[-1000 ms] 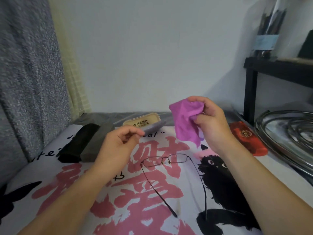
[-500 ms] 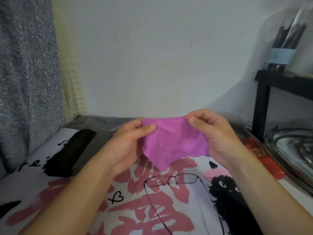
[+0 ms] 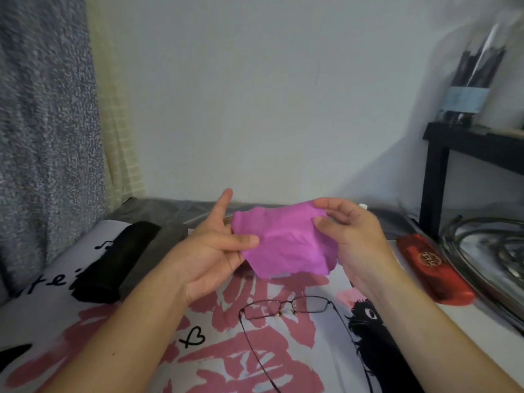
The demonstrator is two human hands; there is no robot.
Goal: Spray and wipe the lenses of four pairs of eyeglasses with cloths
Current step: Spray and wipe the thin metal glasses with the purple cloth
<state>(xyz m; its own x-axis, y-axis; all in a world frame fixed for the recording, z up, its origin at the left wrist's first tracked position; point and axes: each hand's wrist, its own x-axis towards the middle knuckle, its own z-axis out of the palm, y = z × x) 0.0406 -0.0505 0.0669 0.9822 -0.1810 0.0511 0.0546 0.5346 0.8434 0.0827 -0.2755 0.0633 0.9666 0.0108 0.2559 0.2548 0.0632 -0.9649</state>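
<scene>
Two bare hands, left hand (image 3: 211,251) and right hand (image 3: 350,236), pinching soft magenta cloth (image 3: 286,245) above thin wire-framed eyeglasses (image 3: 286,309); wiping seemingly not begun.

Open printed cloth (image 3: 141,344) around the eyeglasses (image 3: 286,307); black case (image 3: 113,262) far left, red case (image 3: 433,268) right.

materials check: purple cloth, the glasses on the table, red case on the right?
Purple cloth: soft matte fabric, probably microfibre; it drapes and creases between the left hand and right hand.
Glasses: thin dark wire frame, likely metal, with clear lenses; glass or plastic can't be told.
Red case: rigid-looking shell with a slight sheen and gold emblem; plastic or faux leather, unclear.
</scene>
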